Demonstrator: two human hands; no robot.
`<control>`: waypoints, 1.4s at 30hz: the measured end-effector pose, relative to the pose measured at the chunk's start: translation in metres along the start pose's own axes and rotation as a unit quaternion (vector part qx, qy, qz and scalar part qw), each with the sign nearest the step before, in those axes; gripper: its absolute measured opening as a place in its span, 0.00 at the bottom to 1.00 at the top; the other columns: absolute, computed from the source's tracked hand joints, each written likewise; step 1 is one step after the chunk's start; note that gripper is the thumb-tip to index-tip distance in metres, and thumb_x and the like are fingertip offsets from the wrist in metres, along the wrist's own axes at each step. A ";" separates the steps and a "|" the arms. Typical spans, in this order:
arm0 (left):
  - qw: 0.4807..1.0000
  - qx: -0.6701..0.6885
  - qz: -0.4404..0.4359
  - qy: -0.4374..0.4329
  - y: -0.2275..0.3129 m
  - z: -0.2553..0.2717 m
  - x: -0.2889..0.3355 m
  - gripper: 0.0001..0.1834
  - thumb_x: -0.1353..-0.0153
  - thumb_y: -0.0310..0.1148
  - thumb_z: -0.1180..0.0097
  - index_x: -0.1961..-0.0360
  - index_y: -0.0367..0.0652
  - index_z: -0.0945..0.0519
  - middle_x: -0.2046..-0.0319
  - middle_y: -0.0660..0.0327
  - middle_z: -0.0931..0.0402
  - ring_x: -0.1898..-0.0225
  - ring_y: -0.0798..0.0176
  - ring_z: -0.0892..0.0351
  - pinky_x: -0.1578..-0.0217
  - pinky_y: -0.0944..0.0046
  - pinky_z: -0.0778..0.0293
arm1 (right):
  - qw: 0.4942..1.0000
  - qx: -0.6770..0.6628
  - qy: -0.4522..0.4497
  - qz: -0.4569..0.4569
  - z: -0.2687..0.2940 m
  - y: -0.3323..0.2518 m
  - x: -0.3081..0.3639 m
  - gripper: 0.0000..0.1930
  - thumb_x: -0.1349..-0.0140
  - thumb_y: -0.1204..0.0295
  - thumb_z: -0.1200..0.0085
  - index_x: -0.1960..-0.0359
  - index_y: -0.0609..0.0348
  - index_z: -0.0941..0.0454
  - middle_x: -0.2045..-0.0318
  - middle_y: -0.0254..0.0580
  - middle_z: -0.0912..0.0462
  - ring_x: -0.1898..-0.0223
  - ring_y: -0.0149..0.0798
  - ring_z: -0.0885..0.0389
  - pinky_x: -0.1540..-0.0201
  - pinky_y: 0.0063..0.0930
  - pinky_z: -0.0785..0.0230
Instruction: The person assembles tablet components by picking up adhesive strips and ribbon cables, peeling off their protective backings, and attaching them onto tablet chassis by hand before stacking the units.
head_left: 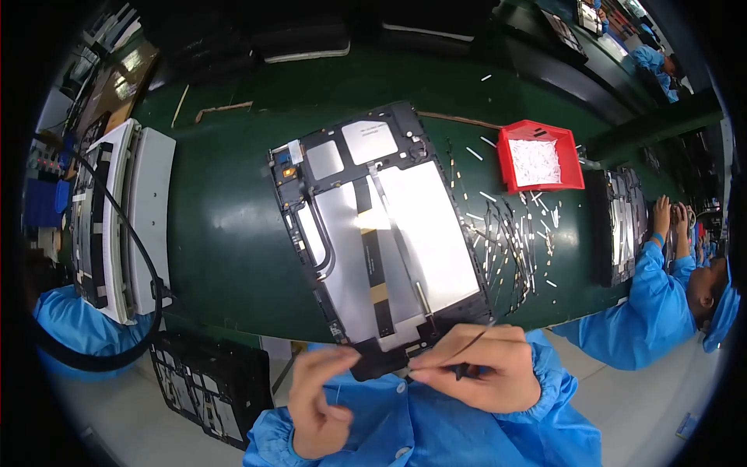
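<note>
On the tabletop [222, 233], the tablet [381, 249] lies with its inside bare, slightly askew, near edge apparently jutting over the worker's lap. Right hand [486, 370] at that edge: thumb and forefinger pinched together, seemingly on a thin dark strand [476, 336]. Left hand [319, 401] by the tablet's near left corner, fingers loosely curled, thumb apart, gripping nothing I can see.

Looks like close work on the near edge. Best done, I'd judge, with the left fingers bracing that corner, the tablet backed further onto support, the strand pulled low and evenly, not jerked up. Loose strips [513, 253] right of the tablet could slip under it; better kept off, as is the red bin [509, 167] beyond them.

Hard to make out: whatever sits under the right fingertips; a dark stub in that palm; whether the left fingers touch the tablet. Glare whitens the tablet's middle.
</note>
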State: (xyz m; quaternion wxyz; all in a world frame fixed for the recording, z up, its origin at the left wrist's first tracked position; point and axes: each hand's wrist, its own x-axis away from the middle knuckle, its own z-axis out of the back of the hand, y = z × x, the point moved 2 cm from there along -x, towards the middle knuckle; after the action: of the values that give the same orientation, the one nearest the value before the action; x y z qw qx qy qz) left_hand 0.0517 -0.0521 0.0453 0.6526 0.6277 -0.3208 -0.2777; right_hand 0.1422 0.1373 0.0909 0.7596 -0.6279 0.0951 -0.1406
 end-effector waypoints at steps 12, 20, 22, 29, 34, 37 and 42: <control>0.974 0.179 0.142 -0.011 -0.003 0.017 0.006 0.37 0.37 0.48 0.53 0.38 0.27 0.41 0.35 0.45 0.49 0.33 0.54 0.51 0.40 0.61 0.47 | 0.991 0.101 0.074 0.048 -0.031 0.016 -0.032 0.07 0.53 0.82 0.40 0.71 0.64 0.24 0.74 0.44 0.27 0.76 0.43 0.25 0.74 0.30 0.33; 0.951 0.268 0.155 -0.019 -0.027 0.030 -0.014 0.16 0.37 0.39 0.52 0.61 0.34 0.24 0.44 0.49 0.41 0.42 0.59 0.42 0.43 0.59 0.47 | 0.977 0.212 0.006 0.026 -0.045 0.008 -0.041 0.07 0.54 0.80 0.41 0.71 0.63 0.25 0.73 0.44 0.30 0.74 0.43 0.26 0.73 0.31 0.32; 0.989 0.123 0.076 0.022 -0.023 0.025 -0.024 0.10 0.41 0.31 0.48 0.64 0.35 0.25 0.56 0.53 0.34 0.57 0.63 0.32 0.50 0.64 0.39 | 0.972 0.232 0.017 0.022 -0.047 0.006 -0.041 0.07 0.54 0.81 0.41 0.71 0.63 0.25 0.73 0.45 0.30 0.74 0.43 0.26 0.73 0.31 0.32; 0.997 0.033 0.036 0.068 -0.031 0.017 -0.040 0.10 0.48 0.23 0.41 0.65 0.36 0.28 0.67 0.58 0.31 0.65 0.68 0.30 0.59 0.70 0.35 | 0.969 0.245 -0.007 -0.001 -0.047 0.008 -0.039 0.11 0.52 0.78 0.43 0.67 0.67 0.28 0.67 0.47 0.33 0.66 0.48 0.26 0.67 0.36 0.31; 0.991 0.106 0.069 0.054 -0.037 0.020 -0.042 0.09 0.47 0.23 0.41 0.66 0.37 0.28 0.69 0.60 0.31 0.66 0.69 0.30 0.61 0.71 0.35 | 0.971 0.239 -0.016 0.000 -0.045 0.008 -0.039 0.11 0.52 0.78 0.44 0.67 0.68 0.28 0.66 0.48 0.32 0.65 0.49 0.26 0.66 0.36 0.31; 0.989 0.119 0.056 0.063 -0.041 0.019 -0.037 0.09 0.45 0.25 0.42 0.66 0.36 0.28 0.69 0.59 0.31 0.66 0.69 0.31 0.61 0.71 0.36 | 0.972 0.236 -0.016 -0.003 -0.045 0.006 -0.040 0.10 0.52 0.78 0.44 0.67 0.68 0.28 0.67 0.48 0.32 0.66 0.49 0.26 0.66 0.36 0.30; 0.988 0.125 0.052 0.080 -0.043 0.017 -0.034 0.09 0.43 0.28 0.43 0.65 0.35 0.28 0.69 0.59 0.31 0.67 0.69 0.32 0.62 0.71 0.36 | 0.973 0.227 -0.035 -0.019 -0.044 0.004 -0.043 0.09 0.51 0.79 0.44 0.68 0.67 0.28 0.69 0.46 0.33 0.67 0.48 0.26 0.67 0.36 0.30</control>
State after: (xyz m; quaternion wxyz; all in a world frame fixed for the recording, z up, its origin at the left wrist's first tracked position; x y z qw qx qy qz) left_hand 0.0183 -0.0392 -0.0002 0.6057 0.7072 -0.3323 -0.1501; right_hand 0.0875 0.1113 0.0767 0.8824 -0.4449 0.0223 -0.1511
